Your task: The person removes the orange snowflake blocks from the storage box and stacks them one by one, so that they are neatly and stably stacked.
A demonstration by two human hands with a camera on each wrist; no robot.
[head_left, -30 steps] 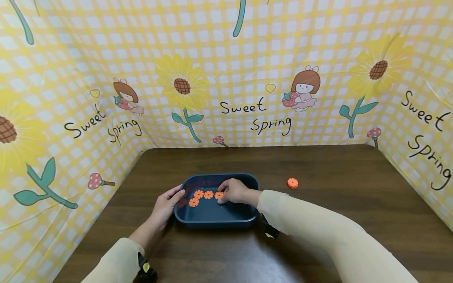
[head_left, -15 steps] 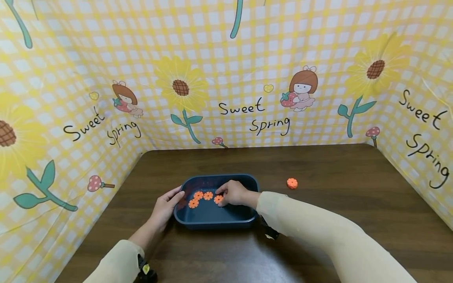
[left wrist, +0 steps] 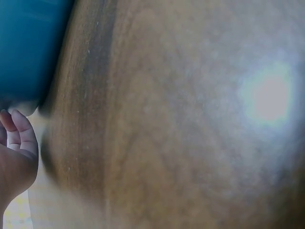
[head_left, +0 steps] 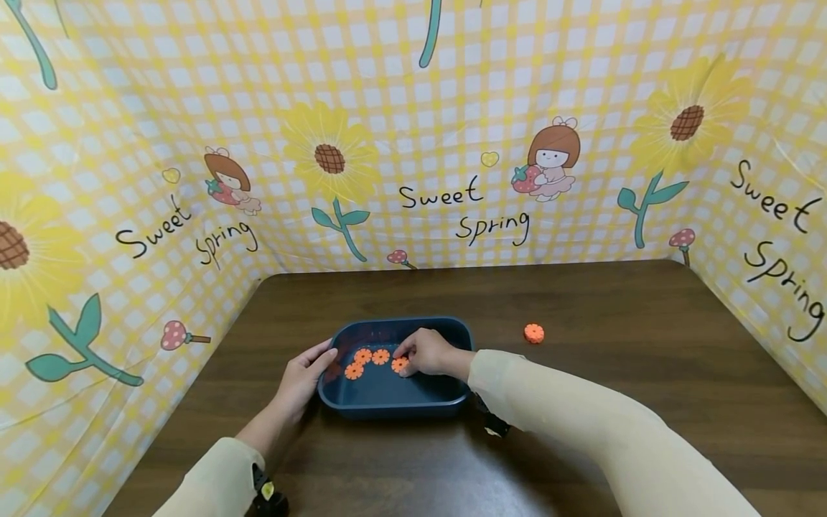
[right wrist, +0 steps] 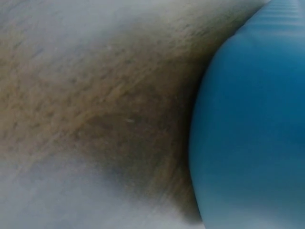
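Note:
A dark blue rectangular tub (head_left: 394, 408) stands on the brown table. My left hand (head_left: 304, 380) grips its left end, thumb at the rim and fingers outside the wall. Inside the tub, my right hand (head_left: 429, 352) has thumb and forefinger at either side of an orange flower-shaped slice (head_left: 398, 365), pinching it near the bottom. Three like slices lie to its left: one slice (head_left: 380, 356), a second slice (head_left: 363, 356) and a third slice (head_left: 353, 370). In the right wrist view only the tub's outer wall (right wrist: 252, 133) shows; the right hand is out of sight there.
Another orange flower-shaped piece (head_left: 534, 333), thick like a small stack, lies on the wooden table (head_left: 607, 316) right of the tub. Yellow checked cloth (head_left: 413, 108) with flower prints walls the table at the back and both sides.
The slice at my right fingers has shifted slightly towards me, and the forefinger has parted a little from the thumb. My left hand stays on the tub.

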